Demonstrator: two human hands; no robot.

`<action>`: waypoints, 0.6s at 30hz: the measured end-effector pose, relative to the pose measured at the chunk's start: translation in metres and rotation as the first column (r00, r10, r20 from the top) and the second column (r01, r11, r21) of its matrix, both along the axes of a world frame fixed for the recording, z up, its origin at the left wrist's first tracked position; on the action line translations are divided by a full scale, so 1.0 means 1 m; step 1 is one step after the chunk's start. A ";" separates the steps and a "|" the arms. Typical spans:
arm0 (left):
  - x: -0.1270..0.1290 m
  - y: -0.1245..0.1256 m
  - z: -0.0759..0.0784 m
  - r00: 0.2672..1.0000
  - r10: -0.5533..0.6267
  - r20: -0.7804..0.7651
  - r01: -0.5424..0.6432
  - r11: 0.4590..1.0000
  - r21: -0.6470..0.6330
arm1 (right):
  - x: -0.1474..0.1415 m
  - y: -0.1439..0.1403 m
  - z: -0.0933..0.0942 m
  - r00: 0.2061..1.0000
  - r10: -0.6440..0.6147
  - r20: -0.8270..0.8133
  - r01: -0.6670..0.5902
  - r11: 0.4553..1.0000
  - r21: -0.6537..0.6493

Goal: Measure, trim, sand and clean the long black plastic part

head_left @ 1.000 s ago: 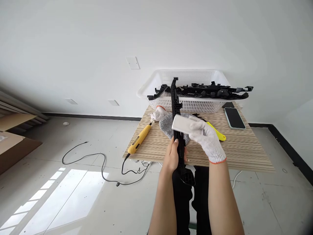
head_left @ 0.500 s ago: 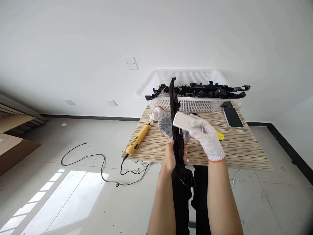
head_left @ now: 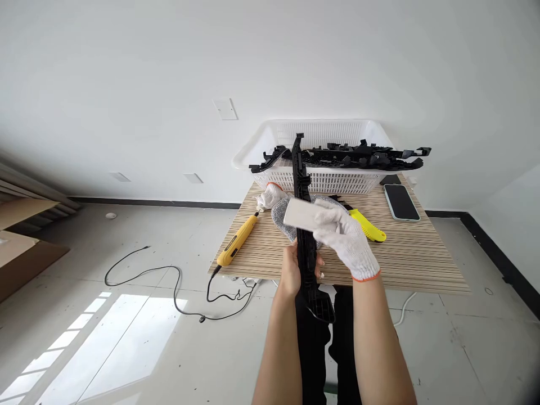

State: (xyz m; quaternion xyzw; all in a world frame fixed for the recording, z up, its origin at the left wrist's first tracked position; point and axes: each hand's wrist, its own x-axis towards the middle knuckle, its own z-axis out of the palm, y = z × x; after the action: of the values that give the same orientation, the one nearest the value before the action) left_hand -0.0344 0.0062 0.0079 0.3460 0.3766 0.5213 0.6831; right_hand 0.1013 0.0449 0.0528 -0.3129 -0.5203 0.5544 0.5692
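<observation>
A long black plastic trim piece (head_left: pixel 301 180) stands nearly upright in front of me, its wider end toward my lap. Wrapped round its lower part is my bare left hand (head_left: pixel 292 271), fingertips showing on the far side. My right hand (head_left: pixel 343 233), in a white knit glove with an orange cuff, grips a flat white block (head_left: pixel 300 214) between thumb and fingers. The block crosses in front of the trim piece; whether they touch I cannot tell. Behind them a grey cloth (head_left: pixel 279 215) lies on the table, with a yellow-handled tool (head_left: pixel 368 226) just beyond my glove.
A white plastic basket (head_left: pixel 324 180) holding several black trim pieces (head_left: pixel 371 157) stands at the table's back. On the wooden table (head_left: pixel 413 259) lie a yellow corded tool (head_left: pixel 238 242), a crumpled white glove (head_left: pixel 271 196) and a phone (head_left: pixel 401 202). A black cable (head_left: pixel 177 281) trails across the floor.
My right hand has moved left and slightly down with the white block, now across the trim piece. More of the yellow-handled tool is uncovered. My left hand stays nearly in place.
</observation>
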 end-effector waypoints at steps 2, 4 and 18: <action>0.000 -0.001 0.000 1.000 0.013 0.022 -0.012 1.000 -0.010 | -0.003 0.000 -0.001 0.990 -0.136 -0.040 0.137 0.990 0.022; -0.001 -0.001 0.001 0.999 0.023 0.040 -0.022 0.999 -0.029 | -0.002 0.001 -0.002 0.996 -0.085 0.008 0.084 0.996 0.036; -0.001 -0.001 0.000 0.981 0.109 0.163 -0.107 0.994 -0.019 | 0.008 -0.003 0.000 0.997 -0.074 0.021 0.075 0.996 -0.044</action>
State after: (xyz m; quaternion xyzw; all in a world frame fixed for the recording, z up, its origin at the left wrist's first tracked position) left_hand -0.0358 0.0057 0.0082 0.2777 0.3398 0.5824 0.6843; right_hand 0.1096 0.0424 0.0528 -0.3499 -0.5013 0.5412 0.5774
